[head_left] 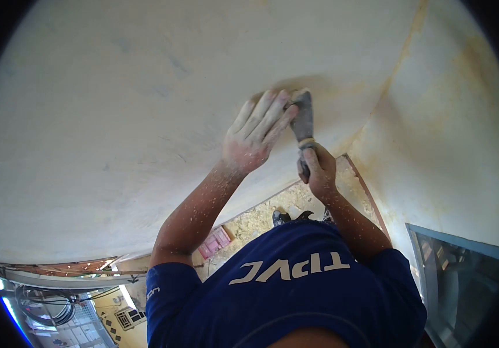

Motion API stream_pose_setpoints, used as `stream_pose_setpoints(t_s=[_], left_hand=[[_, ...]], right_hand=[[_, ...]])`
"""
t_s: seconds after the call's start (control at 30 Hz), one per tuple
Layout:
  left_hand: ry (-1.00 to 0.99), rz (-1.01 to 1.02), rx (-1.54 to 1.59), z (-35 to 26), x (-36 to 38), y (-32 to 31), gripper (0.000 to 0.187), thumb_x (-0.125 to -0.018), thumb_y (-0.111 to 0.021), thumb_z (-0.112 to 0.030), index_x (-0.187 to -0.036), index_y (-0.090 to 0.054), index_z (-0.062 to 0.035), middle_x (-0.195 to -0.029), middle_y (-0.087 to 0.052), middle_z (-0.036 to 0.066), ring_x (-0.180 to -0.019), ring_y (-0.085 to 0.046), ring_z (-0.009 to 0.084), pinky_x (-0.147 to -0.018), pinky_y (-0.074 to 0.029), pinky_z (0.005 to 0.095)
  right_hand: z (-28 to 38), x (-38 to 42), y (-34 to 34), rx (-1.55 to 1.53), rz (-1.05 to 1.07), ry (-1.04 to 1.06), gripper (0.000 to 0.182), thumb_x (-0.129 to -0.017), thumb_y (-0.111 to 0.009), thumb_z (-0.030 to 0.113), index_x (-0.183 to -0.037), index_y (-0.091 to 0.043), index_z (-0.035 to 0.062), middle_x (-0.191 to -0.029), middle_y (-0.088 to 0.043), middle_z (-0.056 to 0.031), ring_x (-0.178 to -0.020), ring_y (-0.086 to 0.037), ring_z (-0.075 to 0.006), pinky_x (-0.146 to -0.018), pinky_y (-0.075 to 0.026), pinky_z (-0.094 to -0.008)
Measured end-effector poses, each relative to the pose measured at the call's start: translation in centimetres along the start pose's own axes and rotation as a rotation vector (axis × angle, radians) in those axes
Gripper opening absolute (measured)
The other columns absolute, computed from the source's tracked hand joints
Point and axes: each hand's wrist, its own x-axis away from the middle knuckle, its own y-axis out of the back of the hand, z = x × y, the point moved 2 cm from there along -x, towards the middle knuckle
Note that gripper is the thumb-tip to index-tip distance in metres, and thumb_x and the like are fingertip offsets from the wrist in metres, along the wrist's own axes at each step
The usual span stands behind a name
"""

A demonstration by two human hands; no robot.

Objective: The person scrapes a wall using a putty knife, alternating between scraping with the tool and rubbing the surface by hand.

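Observation:
My right hand (321, 172) is wrapped round the handle of a putty knife (303, 120), thumb lying along it. The grey blade points up, its end close to the pale wall (145, 139), with a whitish smear at the tip. To the left, my left hand (255, 132) is stretched out nearly flat against the wall. Its fingers are coated in white powder and the index fingertip overlaps the blade's left side. White specks dot both forearms. Faint dark scuffs mark the wall left of my hands.
The right-hand wall (441, 139) meets this one at a yellow-stained corner. A blue-framed opening (464, 243) is at lower right. On the speckled floor (249, 223) lies a pink-red object (214, 242) near my shoes (280, 217). Coiled cables (58, 316) hang at lower left.

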Motion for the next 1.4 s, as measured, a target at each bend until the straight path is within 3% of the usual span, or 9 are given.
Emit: stream_pose_setpoints(t_s=[0.17,0.33,0.5,0.6,0.77,0.9,1.13,1.23,1.4], left_hand=[[0.461,-0.008,-0.550,2.5,5.8,3.5,0.092,-0.080,-0.049,-0.061,-0.143,-0.013,-0.0040,-0.144,0.001,0.032,-0.132,0.006,0.0497,-0.100,0.004,0.0665],[0.526,-0.229,-0.456,0.8,1.7,-2.1,0.103,-0.077,-0.052,-0.063,-0.142,-0.004,0.0011,-0.142,0.001,0.036,-0.132,0.002,0.0515,-0.099,0.002,0.0684],[-0.055,0.562,-0.210,-10.4,0.1,-14.6,0.069,-0.082,-0.052,-0.049,-0.134,-0.037,-0.0066,-0.146,-0.019,0.021,-0.134,-0.021,0.0343,-0.109,-0.020,0.0440],[0.289,1.245,0.665,-13.9,5.6,-17.0,0.045,-0.082,-0.055,-0.039,-0.121,-0.055,-0.0161,-0.124,-0.051,0.018,-0.116,-0.048,0.0328,-0.104,-0.031,0.0418],[0.686,0.510,0.855,-13.5,15.0,-10.5,0.042,-0.079,-0.061,-0.024,-0.114,-0.054,-0.0019,-0.119,-0.055,0.016,-0.113,-0.051,0.0322,-0.098,-0.039,0.0412],[0.594,-0.244,0.033,-7.4,12.5,1.1,0.049,-0.079,-0.059,-0.020,-0.120,-0.043,0.0026,-0.133,-0.035,0.026,-0.128,-0.028,0.0414,-0.103,-0.028,0.0552],[0.794,-0.285,-0.504,1.4,7.2,0.6,0.094,-0.084,-0.038,-0.062,-0.141,0.002,0.0017,-0.143,0.014,0.030,-0.131,0.017,0.0468,-0.099,0.010,0.0665],[0.617,-0.323,0.251,-5.0,6.1,-1.2,0.075,-0.081,-0.058,-0.024,-0.138,-0.018,0.0029,-0.140,-0.021,0.032,-0.132,-0.016,0.0472,-0.105,-0.016,0.0579],[1.155,-0.437,1.691,-9.8,8.1,-5.4,0.046,-0.095,-0.044,-0.025,-0.129,-0.030,0.0019,-0.124,-0.046,0.019,-0.119,-0.044,0.0259,-0.097,-0.036,0.0367]], right_hand=[[-1.9,4.4,10.3,0.206,-0.240,0.054,0.023,-0.094,-0.044,0.023,-0.087,-0.049,0.0013,-0.053,-0.042,0.0002,-0.036,-0.034,-0.0058,-0.032,-0.026,-0.0200],[-2.3,7.0,13.7,0.106,-0.521,-0.056,0.028,-0.095,-0.043,0.028,-0.082,-0.048,0.0033,-0.054,-0.042,-0.0011,-0.036,-0.034,-0.0080,-0.032,-0.028,-0.0221],[-1.5,5.8,13.4,0.191,-0.394,0.019,0.027,-0.095,-0.045,0.027,-0.080,-0.048,0.0044,-0.050,-0.042,-0.0003,-0.035,-0.036,-0.0065,-0.033,-0.028,-0.0211],[-1.1,6.0,14.6,0.258,-0.300,0.037,0.023,-0.095,-0.043,0.023,-0.087,-0.050,0.0018,-0.053,-0.042,0.0000,-0.038,-0.036,-0.0072,-0.035,-0.028,-0.0214],[-1.8,7.1,17.2,0.274,-0.425,0.030,0.021,-0.094,-0.045,0.018,-0.101,-0.053,-0.0002,-0.052,-0.043,0.0015,-0.036,-0.034,-0.0052,-0.033,-0.028,-0.0206],[-1.9,7.2,16.8,0.297,-0.456,-0.012,0.022,-0.094,-0.045,0.019,-0.101,-0.052,-0.0003,-0.053,-0.043,0.0010,-0.036,-0.034,-0.0053,-0.033,-0.027,-0.0207],[-2.0,3.8,9.4,0.184,-0.075,0.040,0.020,-0.095,-0.042,0.016,-0.105,-0.049,0.0006,-0.060,-0.049,-0.0016,-0.048,-0.043,-0.0069,-0.043,-0.035,-0.0208],[-1.6,3.3,4.6,0.111,0.133,-0.012,0.018,-0.095,-0.043,0.015,-0.105,-0.050,0.0017,-0.061,-0.049,-0.0015,-0.047,-0.043,-0.0069,-0.043,-0.034,-0.0212],[-3.4,1.6,0.5,0.214,0.272,-0.051,0.020,-0.095,-0.045,0.019,-0.100,-0.053,0.0014,-0.056,-0.047,0.0017,-0.044,-0.038,-0.0039,-0.040,-0.030,-0.0210]])
